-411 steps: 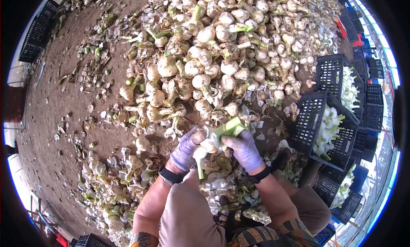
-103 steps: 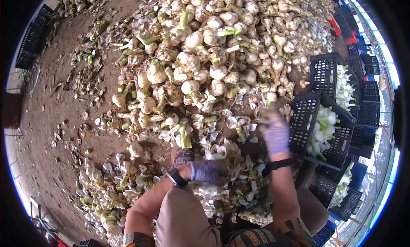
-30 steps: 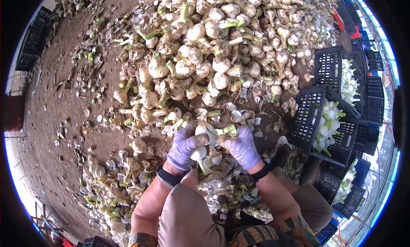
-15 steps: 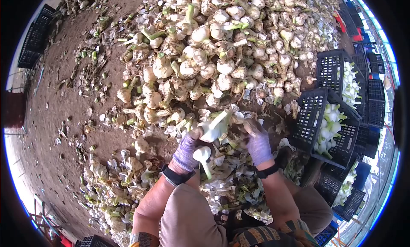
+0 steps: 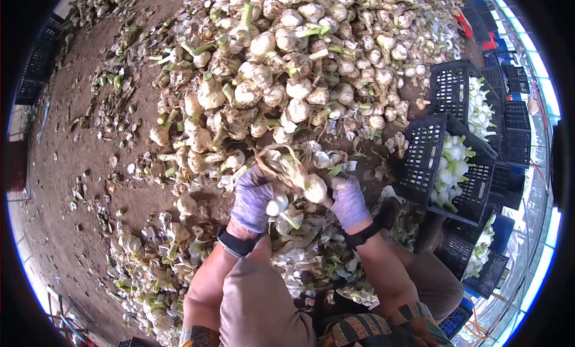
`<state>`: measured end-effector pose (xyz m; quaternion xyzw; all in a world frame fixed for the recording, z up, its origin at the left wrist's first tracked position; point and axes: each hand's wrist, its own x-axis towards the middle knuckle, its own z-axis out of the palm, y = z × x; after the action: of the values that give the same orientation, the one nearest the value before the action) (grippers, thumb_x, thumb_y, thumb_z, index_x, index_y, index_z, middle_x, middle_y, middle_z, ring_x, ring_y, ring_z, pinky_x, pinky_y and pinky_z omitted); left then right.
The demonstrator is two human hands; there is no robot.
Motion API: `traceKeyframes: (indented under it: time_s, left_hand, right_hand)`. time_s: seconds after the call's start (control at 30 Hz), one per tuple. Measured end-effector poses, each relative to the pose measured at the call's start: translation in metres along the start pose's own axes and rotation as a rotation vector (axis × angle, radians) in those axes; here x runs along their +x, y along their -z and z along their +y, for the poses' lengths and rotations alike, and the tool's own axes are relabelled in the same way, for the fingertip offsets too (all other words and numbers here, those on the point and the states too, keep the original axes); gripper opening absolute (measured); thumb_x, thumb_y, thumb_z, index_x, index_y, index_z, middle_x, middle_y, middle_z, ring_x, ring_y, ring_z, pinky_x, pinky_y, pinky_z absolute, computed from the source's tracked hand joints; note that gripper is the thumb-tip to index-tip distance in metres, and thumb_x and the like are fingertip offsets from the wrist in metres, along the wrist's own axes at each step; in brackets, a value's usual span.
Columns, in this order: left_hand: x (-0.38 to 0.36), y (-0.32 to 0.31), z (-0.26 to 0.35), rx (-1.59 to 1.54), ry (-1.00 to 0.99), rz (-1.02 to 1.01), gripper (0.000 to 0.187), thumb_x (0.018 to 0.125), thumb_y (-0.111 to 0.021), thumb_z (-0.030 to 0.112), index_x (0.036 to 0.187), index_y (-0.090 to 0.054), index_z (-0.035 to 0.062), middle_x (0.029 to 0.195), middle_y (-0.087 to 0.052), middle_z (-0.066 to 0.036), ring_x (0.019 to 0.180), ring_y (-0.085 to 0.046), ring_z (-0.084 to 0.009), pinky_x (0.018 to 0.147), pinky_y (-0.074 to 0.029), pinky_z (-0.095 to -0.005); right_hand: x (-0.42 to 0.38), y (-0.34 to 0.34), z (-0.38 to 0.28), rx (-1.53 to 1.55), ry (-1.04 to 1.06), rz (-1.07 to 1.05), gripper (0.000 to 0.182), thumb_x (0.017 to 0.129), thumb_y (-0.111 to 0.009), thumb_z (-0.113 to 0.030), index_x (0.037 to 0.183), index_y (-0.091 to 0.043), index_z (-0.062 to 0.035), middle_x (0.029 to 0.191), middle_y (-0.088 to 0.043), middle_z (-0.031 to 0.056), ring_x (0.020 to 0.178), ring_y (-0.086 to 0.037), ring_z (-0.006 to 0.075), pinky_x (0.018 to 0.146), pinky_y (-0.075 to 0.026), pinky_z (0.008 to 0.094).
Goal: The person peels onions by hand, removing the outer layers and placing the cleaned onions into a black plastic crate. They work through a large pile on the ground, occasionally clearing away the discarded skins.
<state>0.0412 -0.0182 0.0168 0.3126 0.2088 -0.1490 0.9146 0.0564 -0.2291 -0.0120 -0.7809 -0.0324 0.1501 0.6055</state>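
Observation:
Both my hands wear thin purple gloves and meet over a heap of peelings. A garlic bulb (image 5: 315, 189) with papery brown outer skin (image 5: 286, 166) hanging loose from it lies between them. My left hand (image 5: 250, 201) is closed on the loose skin side of this bulb. Tucked against the same palm is a second, clean white garlic bulb (image 5: 277, 205), its green stem pointing down to the right. My right hand (image 5: 348, 201) has its fingers closed at the right side of the first bulb; its fingertips are partly hidden.
A big pile of unpeeled garlic (image 5: 299, 95) spreads ahead of me on the dirt floor. Peeled skins (image 5: 162, 257) lie around my legs. At the right, a tilted black crate (image 5: 422, 158) holds cleaned garlic, with more crates (image 5: 449, 86) around it.
The large white bulb between my hands has given way to one with brown skin hanging off. The small white bulb stays in my left palm. The whole view has shifted slightly.

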Motion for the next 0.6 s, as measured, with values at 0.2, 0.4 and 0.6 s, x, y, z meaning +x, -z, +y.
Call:
traceKeyframes:
  time_s: [0.2,0.4,0.6]
  left_hand:
    - [-0.016,-0.015,-0.015,0.769,0.051,-0.48,0.021,0.074,-0.067,-0.002,0.094,-0.066,0.0037,0.08,-0.067,-0.004,0.071,-0.061,-0.0104,0.065,-0.051,-0.0262]
    - [-0.009,0.034,-0.033,1.272,-0.027,-0.181,0.025,0.077,-0.065,0.017,0.099,-0.066,0.0039,0.086,-0.067,-0.017,0.077,-0.065,-0.0304,0.07,-0.05,-0.0344]
    - [0.013,-0.022,-0.008,0.805,0.157,-0.04,0.043,0.082,-0.067,0.038,0.089,-0.066,-0.0048,0.067,-0.062,-0.005,0.061,-0.053,-0.0101,0.057,-0.045,-0.0278]
  right_hand:
    - [0.016,0.01,-0.015,0.139,-0.572,0.162,0.02,0.081,-0.052,0.002,0.1,-0.057,-0.0005,0.093,-0.061,0.0105,0.082,-0.063,0.021,0.07,-0.055,0.0365]
    - [0.011,0.029,-0.012,0.917,-0.687,0.374,0.017,0.08,-0.058,-0.005,0.096,-0.059,-0.0027,0.082,-0.061,0.0058,0.067,-0.061,0.0134,0.053,-0.052,0.0232]
    - [0.01,-0.004,-0.049,0.382,-0.563,0.403,0.013,0.08,-0.065,-0.011,0.09,-0.065,-0.0019,0.07,-0.06,0.0009,0.057,-0.053,0.0062,0.046,-0.039,0.0193]
